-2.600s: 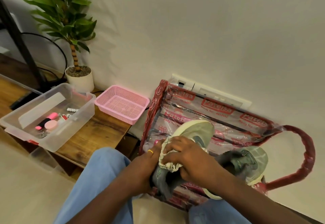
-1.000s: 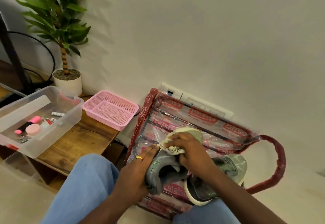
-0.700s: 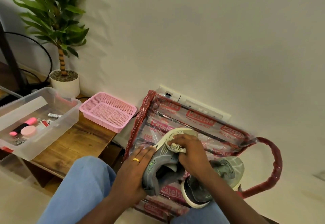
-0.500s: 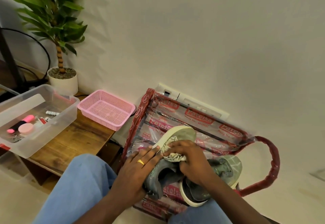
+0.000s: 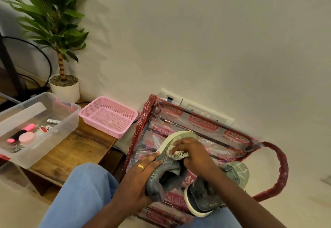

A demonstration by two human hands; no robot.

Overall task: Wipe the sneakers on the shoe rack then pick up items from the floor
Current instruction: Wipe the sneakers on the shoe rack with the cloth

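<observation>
Sneaker (image 5: pixel 167 168), probably light and soft-sided, gripped near its collar by left hand (image 5: pixel 141 172), rubbed with cloth (image 5: pixel 177 153) clutched in right hand (image 5: pixel 193 154).

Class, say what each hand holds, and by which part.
The left hand grips the grey sneaker by its side, near the opening. The right hand holds a bunched cloth, pressed onto its toe end.

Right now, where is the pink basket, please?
Left of centre in the head view, the pink basket sits on the wooden bench, between the clear plastic box and the shoe rack.
</observation>
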